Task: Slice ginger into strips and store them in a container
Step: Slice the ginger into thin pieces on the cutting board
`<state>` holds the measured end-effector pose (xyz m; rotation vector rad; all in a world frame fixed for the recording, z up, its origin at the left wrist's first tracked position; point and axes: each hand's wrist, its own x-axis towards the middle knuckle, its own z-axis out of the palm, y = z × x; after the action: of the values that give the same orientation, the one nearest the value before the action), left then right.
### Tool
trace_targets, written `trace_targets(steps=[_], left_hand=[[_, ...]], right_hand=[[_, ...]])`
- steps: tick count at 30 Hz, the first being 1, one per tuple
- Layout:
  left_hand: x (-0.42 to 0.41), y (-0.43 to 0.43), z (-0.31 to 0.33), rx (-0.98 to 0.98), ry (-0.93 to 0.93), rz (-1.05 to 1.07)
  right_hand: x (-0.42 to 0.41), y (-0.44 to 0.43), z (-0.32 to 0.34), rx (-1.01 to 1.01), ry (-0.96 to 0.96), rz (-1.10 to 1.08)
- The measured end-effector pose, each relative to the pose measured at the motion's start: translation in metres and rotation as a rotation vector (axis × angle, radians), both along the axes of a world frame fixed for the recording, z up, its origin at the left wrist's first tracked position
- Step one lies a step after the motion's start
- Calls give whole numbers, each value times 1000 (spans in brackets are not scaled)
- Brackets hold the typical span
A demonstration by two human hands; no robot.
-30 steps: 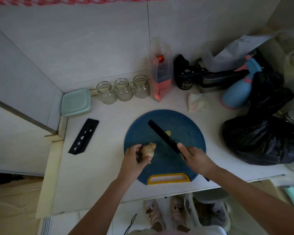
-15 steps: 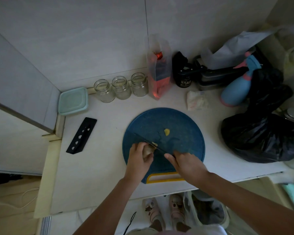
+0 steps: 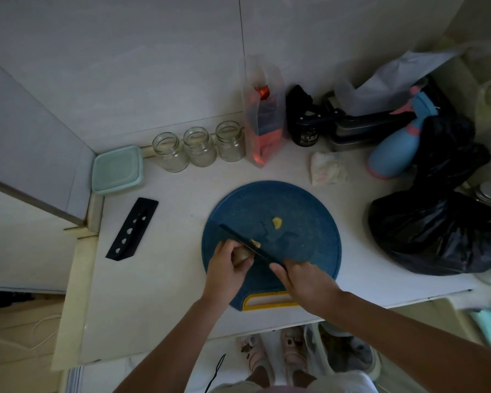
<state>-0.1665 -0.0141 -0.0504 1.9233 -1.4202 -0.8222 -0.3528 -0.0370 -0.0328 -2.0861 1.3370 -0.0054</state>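
Head view: slicing stage in hand, judged early. The ginger (image 3: 241, 253) sits on the cutting board (image 3: 295, 211) at about 8 o'clock from the board's centre. The left hand (image 3: 227, 269) pins it there, fingers curled over the top and thumb on the near side. The right hand (image 3: 306, 282) is closed round the handle of the knife (image 3: 245, 242), one finger reaching forward onto the blade; the handle itself is hidden. The blade runs from 4 o'clock to 10 o'clock across the right end of the ginger, with a pale offcut (image 3: 256, 244) touching its far face. One yellow slice (image 3: 277, 223) lies apart, near the board's centre. Both forearms enter from 6 o'clock, wrists low over the board.

Assessment: no strips are cut yet. The next move calls for a firm downward press through the root, with the left fingertips tucked back from the edge. The container (image 3: 116, 170), lid on, stands at 10 o'clock from the board, well apart, beside three open jars (image 3: 199, 146); it wants opening before storage
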Motion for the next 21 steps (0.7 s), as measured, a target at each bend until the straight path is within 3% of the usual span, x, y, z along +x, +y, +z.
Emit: trace_targets(steps=[13, 21], left_hand=[[3, -2, -2, 29, 75, 19], [1, -1, -3, 35, 47, 23]], right_hand=[[8, -19, -3, 125, -91, 9], [23, -28, -7, 69, -42, 32]])
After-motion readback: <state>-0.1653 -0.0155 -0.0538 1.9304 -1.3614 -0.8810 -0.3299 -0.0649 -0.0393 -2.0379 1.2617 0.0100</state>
